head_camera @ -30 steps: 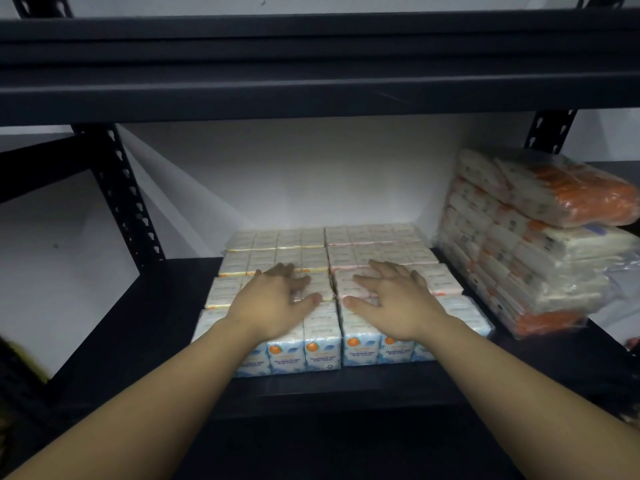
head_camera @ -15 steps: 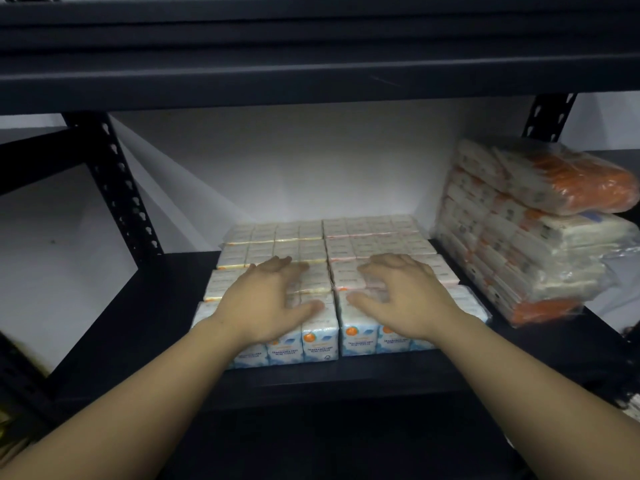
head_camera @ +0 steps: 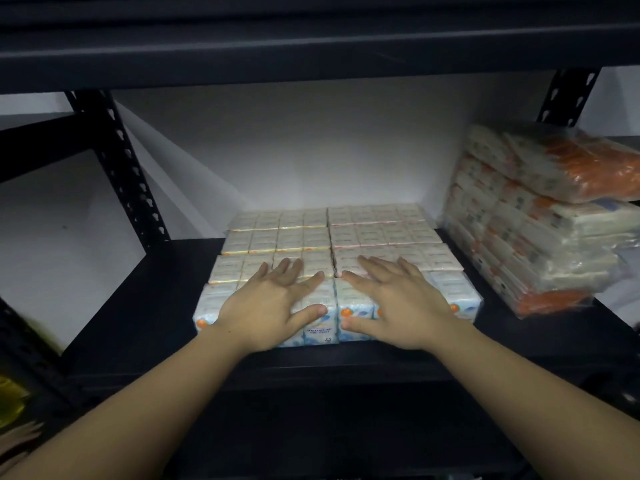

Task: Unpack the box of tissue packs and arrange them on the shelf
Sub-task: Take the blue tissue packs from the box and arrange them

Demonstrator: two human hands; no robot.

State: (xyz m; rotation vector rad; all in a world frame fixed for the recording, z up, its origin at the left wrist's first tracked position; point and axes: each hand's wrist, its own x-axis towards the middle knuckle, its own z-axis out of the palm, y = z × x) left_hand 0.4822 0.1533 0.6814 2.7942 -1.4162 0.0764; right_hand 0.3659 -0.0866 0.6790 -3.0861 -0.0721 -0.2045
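Small white tissue packs (head_camera: 377, 233) with blue and orange print stand in a tight block of several rows on the black shelf board (head_camera: 145, 306). My left hand (head_camera: 273, 303) lies flat on the front left packs, fingers straight and spread, thumb against the front face. My right hand (head_camera: 398, 299) lies flat on the front right packs in the same way, thumb on the front face. Neither hand grips a pack. No box is in view.
A leaning stack of larger orange and white tissue bundles (head_camera: 540, 223) in clear plastic fills the shelf's right end. A black upper shelf (head_camera: 311, 39) hangs overhead. Perforated black uprights (head_camera: 121, 168) stand left and right. Bare board lies left of the block.
Both hands have slid slightly toward me over the front rows, and the fingers have straightened and spread. The camera has tilted a little; the packs stay in place.
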